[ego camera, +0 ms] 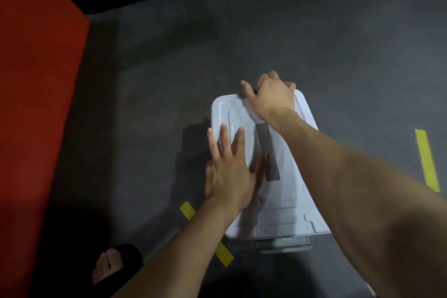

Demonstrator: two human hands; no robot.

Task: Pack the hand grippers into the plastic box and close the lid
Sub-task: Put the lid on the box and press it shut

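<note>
Head view: plastic box (285,215) sat on floor (314,31), center-right of frame, lid (287,176) on. Left hand (229,172) pressed flat, fingers straight, steadying lid; right hand (273,97) curled over far edge, likely snapping latch.

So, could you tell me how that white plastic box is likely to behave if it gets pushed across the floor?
The plastic box is low and broad, so it probably slides rather than tips. Its smooth lid may feel slippery and flex a little under the flat left hand. The right hand curls over the far latch, so the lid would likely stay on once clipped.
</note>
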